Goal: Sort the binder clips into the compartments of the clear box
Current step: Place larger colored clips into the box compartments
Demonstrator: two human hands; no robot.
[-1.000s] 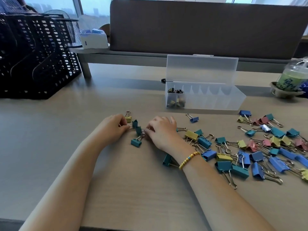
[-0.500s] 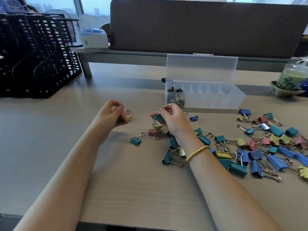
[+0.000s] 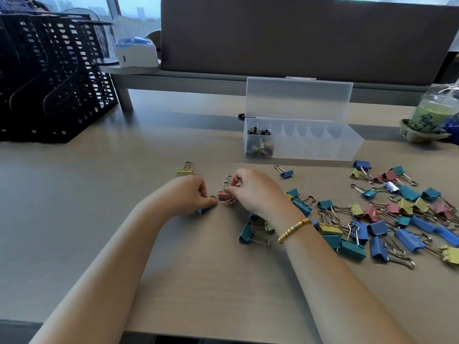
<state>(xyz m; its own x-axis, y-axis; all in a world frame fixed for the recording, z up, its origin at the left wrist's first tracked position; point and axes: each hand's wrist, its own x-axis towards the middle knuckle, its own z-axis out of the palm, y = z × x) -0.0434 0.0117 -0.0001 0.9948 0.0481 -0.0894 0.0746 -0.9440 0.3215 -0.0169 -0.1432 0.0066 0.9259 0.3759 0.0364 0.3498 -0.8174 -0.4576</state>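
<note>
Between the two hands, on the wood-grain desk top (image 3: 74, 194), lies a small pink metal binder clip (image 3: 224, 195) with its wire handles raised. The right hand (image 3: 250, 192) sits with curled fingers at this clip and appears to pinch small clips by their wire loops; exactly how many it holds cannot be told. The left hand (image 3: 191, 197), fingers curled down, holds a small blue-green binder clip (image 3: 203, 210) against the desk, its thumb and forefinger around the silver loop.

The clear plastic compartment box (image 3: 323, 150) stands well apart, farther back on the desk, with its lid upright. Only the leftmost compartment holds clips; the others look unfilled. A small yellow binder clip (image 3: 185, 171) lies alone just beyond the left hand. The main spread of blue, teal, yellow and pink binder clips (image 3: 387, 219) covers the desk to the right, many with handles interlocked.

Likely faults from this position:
- A pinch on a wire loop alone may let the clip swing or drop during the carry to the box.
- Tangled handles in the pile may drag neighbouring clips along.
- Narrow, similar compartments invite a wrong-cell drop.
- The right forearm, with its yellow bead bracelet (image 3: 294, 229), lies over nearby clips and may scatter them.
</note>
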